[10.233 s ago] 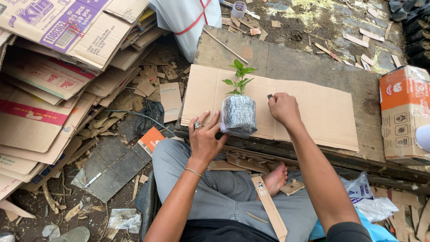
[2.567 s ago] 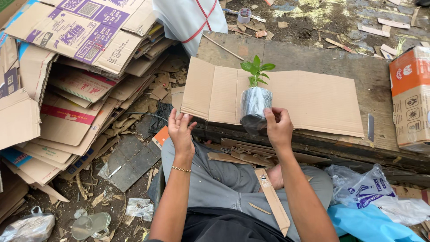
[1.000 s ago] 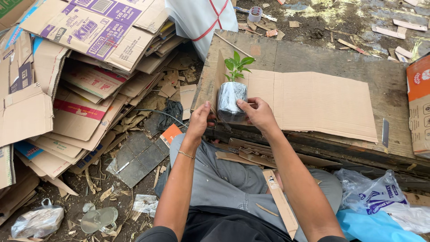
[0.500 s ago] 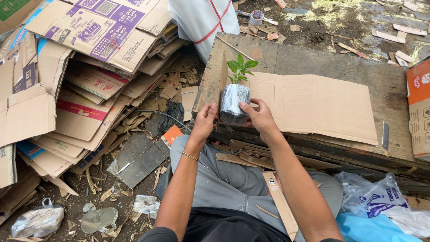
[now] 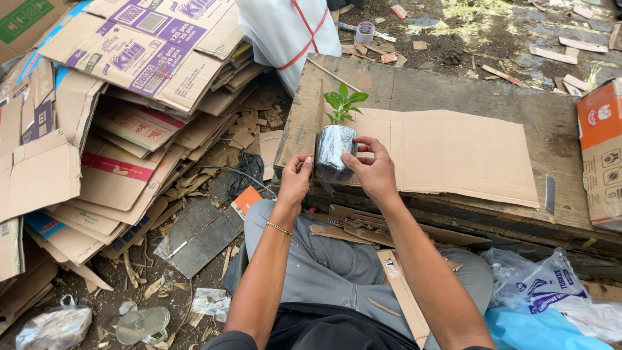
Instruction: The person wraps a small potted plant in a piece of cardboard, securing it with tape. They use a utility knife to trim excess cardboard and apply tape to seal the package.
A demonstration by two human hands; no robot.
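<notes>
Both the left hand and right hand clasp the wrapped seedling mid-frame; best kept upright, gripped low.

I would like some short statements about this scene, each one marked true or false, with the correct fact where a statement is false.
1. Both hands hold the small plant by its wrapped root ball. True.
2. The root ball is in an orange clay pot. False: it is wrapped in shiny plastic film.
3. A flat cardboard sheet lies on the wooden platform. True.
4. The left hand rests on the knee. False: it is at the wrap's left side, the right hand opposite.
5. The flattened cartons are stacked to the person's right. False: they are on the left.
</notes>
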